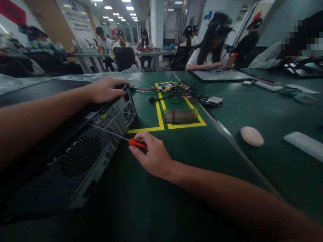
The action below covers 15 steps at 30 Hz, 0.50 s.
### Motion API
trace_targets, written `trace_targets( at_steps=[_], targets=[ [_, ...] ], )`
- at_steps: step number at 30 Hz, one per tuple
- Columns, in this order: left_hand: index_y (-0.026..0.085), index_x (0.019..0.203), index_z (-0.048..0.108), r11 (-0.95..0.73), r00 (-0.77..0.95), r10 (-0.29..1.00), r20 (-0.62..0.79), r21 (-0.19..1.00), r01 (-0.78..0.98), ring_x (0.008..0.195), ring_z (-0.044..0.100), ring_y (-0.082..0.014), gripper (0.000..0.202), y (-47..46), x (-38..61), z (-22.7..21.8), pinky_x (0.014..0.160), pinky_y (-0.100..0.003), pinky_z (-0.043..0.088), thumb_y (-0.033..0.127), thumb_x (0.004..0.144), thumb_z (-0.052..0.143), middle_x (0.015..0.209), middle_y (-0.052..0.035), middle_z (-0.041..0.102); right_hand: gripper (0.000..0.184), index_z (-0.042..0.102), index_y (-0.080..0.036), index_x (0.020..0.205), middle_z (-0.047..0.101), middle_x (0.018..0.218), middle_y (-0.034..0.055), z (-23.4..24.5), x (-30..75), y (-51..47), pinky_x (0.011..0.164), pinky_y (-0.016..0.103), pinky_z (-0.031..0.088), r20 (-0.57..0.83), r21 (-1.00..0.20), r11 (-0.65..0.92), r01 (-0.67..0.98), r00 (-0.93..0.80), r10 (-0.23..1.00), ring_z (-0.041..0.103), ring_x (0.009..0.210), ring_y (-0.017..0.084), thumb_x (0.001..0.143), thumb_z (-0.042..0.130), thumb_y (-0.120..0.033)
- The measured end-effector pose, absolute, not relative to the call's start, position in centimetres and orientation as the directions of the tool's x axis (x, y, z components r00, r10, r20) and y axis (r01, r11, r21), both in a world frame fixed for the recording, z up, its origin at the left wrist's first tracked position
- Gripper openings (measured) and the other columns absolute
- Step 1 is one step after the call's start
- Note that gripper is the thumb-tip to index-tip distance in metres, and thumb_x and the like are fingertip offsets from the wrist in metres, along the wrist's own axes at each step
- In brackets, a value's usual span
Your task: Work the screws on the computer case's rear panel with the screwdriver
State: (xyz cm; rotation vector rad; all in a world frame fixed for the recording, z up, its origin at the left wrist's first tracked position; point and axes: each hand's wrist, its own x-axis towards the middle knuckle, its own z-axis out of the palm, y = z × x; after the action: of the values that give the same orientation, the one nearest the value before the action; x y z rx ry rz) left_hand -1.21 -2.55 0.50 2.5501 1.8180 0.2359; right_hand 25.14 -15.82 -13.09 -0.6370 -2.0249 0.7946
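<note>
A computer case (pixel 101 148) lies on its side on the green table at the left, its back panel with vents, ports and a fan grille turned to the right. My left hand (pixel 108 89) rests flat on the case's upper face near the far corner, fingers stretched out. In my right hand (pixel 153 154) is a screwdriver (pixel 136 143) with an orange and black handle, gripped between thumb and fingers. Its long metal shaft points left, and the tip meets the back panel near the upper edge. Whether a screw sits under the tip is too small to tell.
Behind the case lies a tangle of cables (pixel 181 89) by yellow tape marks (pixel 161 117). A blurred-out block (pixel 180 116) sits inside the tape. To the right are a pale computer mouse (pixel 252 136) and a white bar (pixel 305 144). Across the table a person (pixel 209 50) works at a flat panel.
</note>
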Motion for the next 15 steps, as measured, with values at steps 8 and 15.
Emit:
trace_targets(
  at_steps=[8,15],
  targets=[
    [0.018,0.155,0.059,-0.331,0.317,0.94,0.126,0.112,0.937,0.118,0.064,-0.0354,0.077,-2.61,-1.23,0.48,0.108,-0.047,0.046,0.056,0.088,0.048,0.13,-0.0137,0.072,0.02,0.059,-0.023,0.114,0.072,0.107,0.0057,-12.85,25.24,-15.9,0.084,0.035,0.054,0.501,-0.737,0.656,0.163,-0.519,0.692,0.067,0.091,0.019,0.103,0.06,-0.04],
    [0.015,0.154,0.059,-0.339,0.328,0.935,0.133,0.075,0.938,0.119,0.065,-0.0355,0.078,-2.42,-1.3,0.24,0.108,-0.048,0.046,0.056,0.089,0.045,0.131,-0.0154,0.072,0.021,0.06,-0.022,0.114,0.072,0.106,0.0058,-13.1,25.19,-15.91,0.083,0.034,0.054,0.511,-0.735,0.661,0.153,-0.517,0.687,0.068,0.091,0.019,0.102,0.06,-0.04]
  ],
)
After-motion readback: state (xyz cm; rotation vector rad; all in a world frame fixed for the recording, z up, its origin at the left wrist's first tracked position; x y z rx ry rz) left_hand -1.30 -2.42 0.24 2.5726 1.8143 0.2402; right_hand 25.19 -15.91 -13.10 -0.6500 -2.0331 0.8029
